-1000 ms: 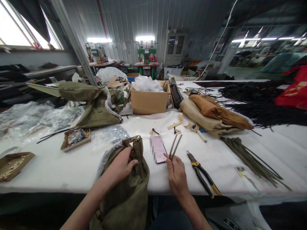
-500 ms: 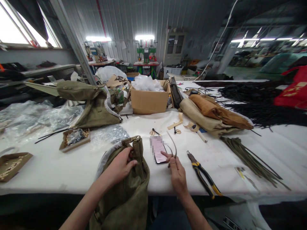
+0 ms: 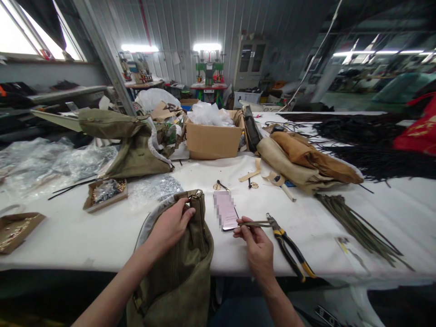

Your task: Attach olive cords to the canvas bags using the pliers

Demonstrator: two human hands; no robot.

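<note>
An olive-green bag hangs over the table's front edge, its pale lining showing at the left. My left hand is closed on the bag's upper edge, thumb and fingers pinching it beside a metal ring. In my right hand a thin olive cord is pinched, folded double and pointing right. Just beyond those fingers lies a phone with a lit, partly blurred screen. Pliers with yellow-and-black handles rest to the right of my right hand, near the cord's end.
A bundle of olive cords lies at the right. Small boxes of metal fittings and plastic bags are at the left. A cardboard box stands behind, between another olive bag and folded tan and brown pieces.
My right hand has turned and shifted slightly right. The cord, which curved upward before, now points right toward the pliers. My left hand stays on the bag's edge.
</note>
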